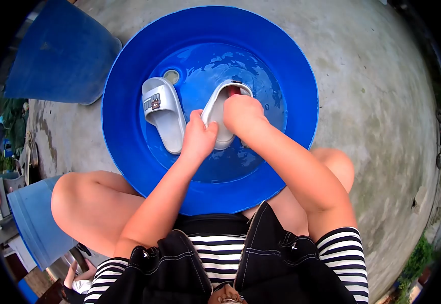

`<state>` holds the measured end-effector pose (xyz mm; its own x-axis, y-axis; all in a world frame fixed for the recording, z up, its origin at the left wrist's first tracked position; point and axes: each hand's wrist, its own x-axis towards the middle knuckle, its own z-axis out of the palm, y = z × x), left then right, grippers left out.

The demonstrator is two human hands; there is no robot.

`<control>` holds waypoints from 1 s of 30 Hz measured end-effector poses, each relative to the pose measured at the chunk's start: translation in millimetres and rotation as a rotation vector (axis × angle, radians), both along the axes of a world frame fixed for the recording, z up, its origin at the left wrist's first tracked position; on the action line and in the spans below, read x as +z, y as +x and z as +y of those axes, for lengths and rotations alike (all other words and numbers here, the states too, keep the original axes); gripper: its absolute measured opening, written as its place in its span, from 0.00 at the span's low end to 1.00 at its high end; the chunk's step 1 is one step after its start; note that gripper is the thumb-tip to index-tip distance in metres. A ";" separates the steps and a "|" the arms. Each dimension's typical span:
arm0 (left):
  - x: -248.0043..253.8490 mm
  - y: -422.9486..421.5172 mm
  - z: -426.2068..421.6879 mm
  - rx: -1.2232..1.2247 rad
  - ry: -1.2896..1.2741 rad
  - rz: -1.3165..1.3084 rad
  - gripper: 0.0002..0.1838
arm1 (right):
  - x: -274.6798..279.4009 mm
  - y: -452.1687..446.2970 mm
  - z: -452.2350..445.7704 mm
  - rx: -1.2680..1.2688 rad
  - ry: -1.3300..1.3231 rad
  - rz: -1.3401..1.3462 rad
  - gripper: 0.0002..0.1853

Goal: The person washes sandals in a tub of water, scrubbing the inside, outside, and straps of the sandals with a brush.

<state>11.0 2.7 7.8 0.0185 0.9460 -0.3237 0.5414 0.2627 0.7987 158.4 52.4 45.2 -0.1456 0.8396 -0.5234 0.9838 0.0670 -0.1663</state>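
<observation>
A light grey slide slipper [223, 134] is held tilted over the shallow water in a blue tub [144, 48]. My left hand [201, 136] grips its near left side, the thumb on the footbed edge. Closed in a fist, my right hand [244, 112] is at the opening under the strap. It holds a red object [233, 90], of which only a small part shows; its kind is hidden. The other grey slide slipper [169, 128], with a cartoon bear on its strap, rests in the tub to the left, sole down.
A round pale plug [171, 76] shows at the tub's floor, behind the left slipper. A large blue barrel [61, 55] lies at upper left, and a lighter blue bucket [35, 218] is by my left knee. Concrete ground [377, 126] surrounds the tub. Another person's limb [76, 273] shows at lower left.
</observation>
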 end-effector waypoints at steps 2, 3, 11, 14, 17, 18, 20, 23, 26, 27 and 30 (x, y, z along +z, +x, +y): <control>-19.6 -9.2 2.9 0.015 0.005 0.006 0.29 | 34.6 -15.2 -22.7 0.057 -0.034 0.043 0.12; -13.8 -9.7 4.7 0.030 0.009 0.015 0.29 | 44.5 -17.6 -29.3 0.047 -0.051 0.021 0.13; 2.1 -1.3 -2.7 -0.011 0.076 0.036 0.27 | -8.4 4.5 0.5 -0.083 0.055 0.014 0.11; -2.6 -5.8 2.1 -0.006 -0.013 0.099 0.29 | 46.2 -18.2 -21.8 0.065 -0.138 -0.033 0.13; 5.0 0.7 -6.2 -0.050 0.013 0.092 0.27 | 27.4 -5.2 -19.7 0.055 -0.050 -0.025 0.12; 4.8 2.5 -8.0 -0.053 0.012 0.091 0.27 | 17.2 2.9 -9.4 0.040 -0.011 -0.033 0.12; 5.9 3.0 -6.6 -0.062 0.095 0.060 0.27 | -14.0 8.3 1.3 -0.079 0.067 -0.014 0.12; 6.0 -1.9 0.0 -0.023 0.034 0.079 0.27 | 12.0 -1.2 -9.3 -0.004 -0.001 0.004 0.12; -0.3 -7.6 0.7 0.004 -0.010 0.098 0.27 | 38.0 -15.6 -34.6 0.071 -0.052 -0.013 0.13; 3.4 -4.0 -1.8 -0.037 0.002 0.131 0.27 | 34.0 -12.1 -29.1 0.072 -0.055 -0.014 0.13; 5.8 7.4 -8.8 -0.074 0.069 0.081 0.27 | -1.6 9.8 1.9 -0.086 0.008 -0.015 0.14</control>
<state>18.3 -6.1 13.6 0.0651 0.9632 -0.2607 0.6209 0.1654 0.7663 168.2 54.3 43.7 -0.0652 0.8527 -0.5184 0.9884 -0.0164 -0.1512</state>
